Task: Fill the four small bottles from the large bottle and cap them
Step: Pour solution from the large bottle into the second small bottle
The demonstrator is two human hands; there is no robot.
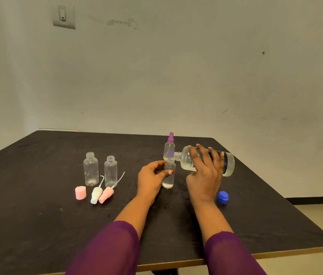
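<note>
Dim, warm yellowish indoor light, even; soft faint shadows on dark matte worktop (37, 175). No glare. Wide-angle bending at frame edges. Purple sleeves (113, 251) at bottom blurred.

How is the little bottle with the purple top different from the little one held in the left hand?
The purple-topped bottle wears its spray cap; the held bottle is open, with the large bottle tipped mouth-first at its neck. The purple-topped bottle stands alone, farther back; the held bottle is gripped by the left hand. Both are small, clear and upright.
</note>
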